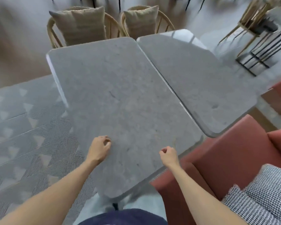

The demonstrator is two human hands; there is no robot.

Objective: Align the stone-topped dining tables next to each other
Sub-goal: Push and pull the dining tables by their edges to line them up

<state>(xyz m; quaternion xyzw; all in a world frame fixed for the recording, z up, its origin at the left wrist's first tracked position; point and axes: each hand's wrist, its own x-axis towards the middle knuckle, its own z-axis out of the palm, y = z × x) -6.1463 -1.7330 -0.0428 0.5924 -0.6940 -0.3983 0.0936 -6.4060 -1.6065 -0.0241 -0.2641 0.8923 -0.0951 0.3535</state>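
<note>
Both grey tabletops [120,98] lie bare, with free passage above them; at four o'clock a red sofa [230,159] crowds the edge; at twelve, two cushioned wicker chairs [81,26] block; patterned carpet [23,127] at nine lies open.

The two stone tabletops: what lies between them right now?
Head view: only a thin dark seam separates the near table from the far table; nothing else sits in it.
</note>
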